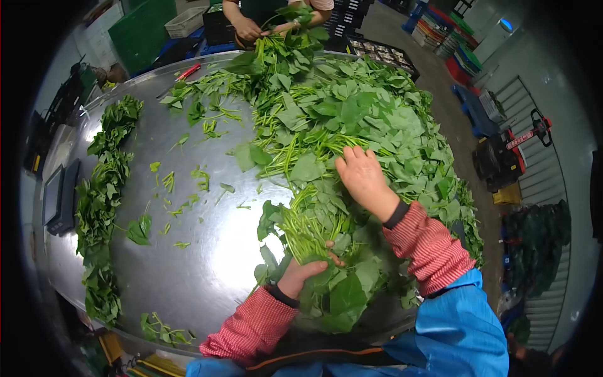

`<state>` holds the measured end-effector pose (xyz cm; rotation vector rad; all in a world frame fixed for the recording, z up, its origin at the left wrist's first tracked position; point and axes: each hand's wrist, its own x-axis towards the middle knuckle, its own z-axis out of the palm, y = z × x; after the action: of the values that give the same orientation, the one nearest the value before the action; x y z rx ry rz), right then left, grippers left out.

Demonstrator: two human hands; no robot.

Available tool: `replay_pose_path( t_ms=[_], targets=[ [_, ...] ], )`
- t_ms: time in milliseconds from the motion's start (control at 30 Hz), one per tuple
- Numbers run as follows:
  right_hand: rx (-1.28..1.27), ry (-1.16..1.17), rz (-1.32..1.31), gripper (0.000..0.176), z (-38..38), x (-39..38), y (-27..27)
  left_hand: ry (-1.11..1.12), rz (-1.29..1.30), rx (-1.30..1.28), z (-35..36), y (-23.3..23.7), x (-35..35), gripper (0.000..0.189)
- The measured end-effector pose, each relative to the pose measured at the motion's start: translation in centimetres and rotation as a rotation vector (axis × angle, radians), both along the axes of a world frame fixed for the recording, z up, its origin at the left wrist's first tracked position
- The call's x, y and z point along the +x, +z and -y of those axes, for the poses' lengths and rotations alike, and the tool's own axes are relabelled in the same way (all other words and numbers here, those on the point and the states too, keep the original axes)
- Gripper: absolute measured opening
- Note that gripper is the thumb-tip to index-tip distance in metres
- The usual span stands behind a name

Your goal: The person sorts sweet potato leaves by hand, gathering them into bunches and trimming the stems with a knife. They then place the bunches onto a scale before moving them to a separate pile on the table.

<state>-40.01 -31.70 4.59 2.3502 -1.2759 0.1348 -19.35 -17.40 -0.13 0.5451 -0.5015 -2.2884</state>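
My left hand point(304, 273) is closed around a bunch of leafy greens point(304, 229), its pale green stems pointing up and away and broad leaves hanging below the grip. Some of its fingers are hidden by foliage. My right hand point(366, 180) is on the large heap of leafy greens point(402, 125), with fingers bent down and closed on stems at their tips. The heap spreads over the right half of the metal table point(207, 264).
A row of greens point(103, 213) lines the table's left side. Loose leaves and stem bits point(169, 182) lie scattered mid-table. A red-handled tool point(188, 71) rests near the far edge. Opposite, a co-worker's hands point(249, 29) hold another bunch. A pallet jack point(502, 154) stands at right.
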Motion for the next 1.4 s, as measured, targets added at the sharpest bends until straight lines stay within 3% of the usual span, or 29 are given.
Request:
replay_pose_path(
  t_ms=[33,133,233,267,400,500,533,633,767,833,867,1033,1100,1167,1200,1333,1400],
  targets=[
    [-0.005,-0.019,-0.188,0.004,0.4,-0.2,-0.3,0.006,0.023,-0.023,-0.2,-0.2,0.0,0.055],
    [0.083,0.062,-0.058,0.006,0.3,0.2,-0.2,0.018,0.062,-0.062,0.4,-1.0,0.3,0.054],
    [-0.006,-0.047,0.001,0.015,2.6,0.1,1.3,-0.002,0.053,-0.025,0.6,-1.3,0.5,0.054],
    [0.055,-0.119,0.030,0.035,3.4,0.0,1.6,-0.012,0.060,-0.029,0.7,-1.0,0.3,0.054],
    [0.122,-0.312,-0.140,0.073,3.0,0.1,-0.3,-0.008,0.043,-0.059,0.4,-1.0,-0.2,0.046],
    [-0.226,-0.165,-0.209,0.064,1.8,-1.0,-3.4,0.012,0.007,0.076,0.0,-0.7,0.3,0.045],
    [-0.226,-0.113,-0.118,0.050,1.5,-2.0,-3.9,0.015,0.020,0.059,0.0,-0.9,0.2,0.046],
    [0.001,-0.182,0.086,0.034,0.1,-3.0,-1.0,0.018,0.057,0.012,-0.3,-1.3,0.2,0.049],
    [-0.072,-0.333,0.296,0.026,-1.5,-5.5,3.9,0.027,0.064,-0.021,-0.6,-0.5,0.3,0.050],
    [-0.119,-0.265,0.472,0.024,-2.5,-7.0,6.3,0.027,0.075,-0.066,-0.6,0.0,0.3,0.052],
    [-0.090,-0.256,0.562,0.024,-3.4,-7.5,7.5,0.024,0.091,-0.109,-0.6,0.4,0.2,0.053],
    [-0.014,-0.122,0.535,0.028,-10.6,-4.1,10.3,0.047,0.058,-0.303,-0.8,4.0,-1.7,0.060],
    [0.110,-0.068,0.788,0.033,-13.7,-0.9,8.4,0.055,0.035,-0.365,-1.2,4.0,-3.0,0.062],
    [0.485,-0.222,1.283,0.039,-16.0,1.9,6.0,-0.025,0.155,-0.308,-2.2,4.1,-3.1,0.064],
    [0.534,-0.266,1.350,0.047,-17.0,2.7,4.8,-0.005,0.183,-0.347,-2.8,4.4,-3.4,0.063],
    [0.557,-0.086,1.471,0.065,-19.7,3.7,4.1,-0.004,0.313,-0.499,-3.6,3.6,-3.1,0.065],
    [0.505,-0.103,1.319,0.070,-20.9,3.7,4.7,-0.050,0.385,-0.617,-3.3,3.1,-2.9,0.068]
  ],
)
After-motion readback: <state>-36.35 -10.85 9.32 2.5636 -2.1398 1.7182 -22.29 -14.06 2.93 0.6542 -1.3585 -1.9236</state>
